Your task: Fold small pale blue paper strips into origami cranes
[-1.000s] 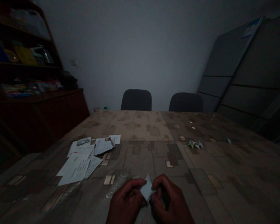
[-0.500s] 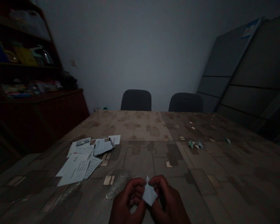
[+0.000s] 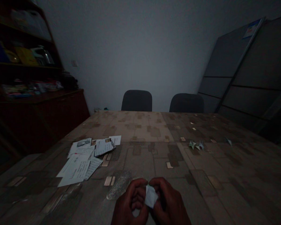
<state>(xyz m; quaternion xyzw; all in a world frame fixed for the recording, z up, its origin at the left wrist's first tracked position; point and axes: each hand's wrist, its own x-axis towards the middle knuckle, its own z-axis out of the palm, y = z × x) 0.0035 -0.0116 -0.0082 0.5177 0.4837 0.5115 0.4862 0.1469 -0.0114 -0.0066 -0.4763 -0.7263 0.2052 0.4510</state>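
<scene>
A small folded piece of white paper (image 3: 151, 197) is held between my two hands, low in the middle of the view over the near part of the table. My left hand (image 3: 132, 203) grips its left side with curled fingers. On the right side, my right hand (image 3: 168, 200) pinches it between thumb and index finger. Both index fingertips nearly meet at the paper's top and cover its upper tip.
Printed paper sheets (image 3: 76, 167) lie in a loose pile on the patterned table (image 3: 140, 122) at left. Small folded paper pieces (image 3: 196, 145) sit at right, another (image 3: 229, 141) farther right. Two dark chairs (image 3: 137, 100) (image 3: 186, 103) stand behind. Shelves (image 3: 25, 64) are at left.
The paper's pointed top, which showed above my fingertips, is now hidden behind them. My index fingertips have come closer together; my left hand has shifted slightly right.
</scene>
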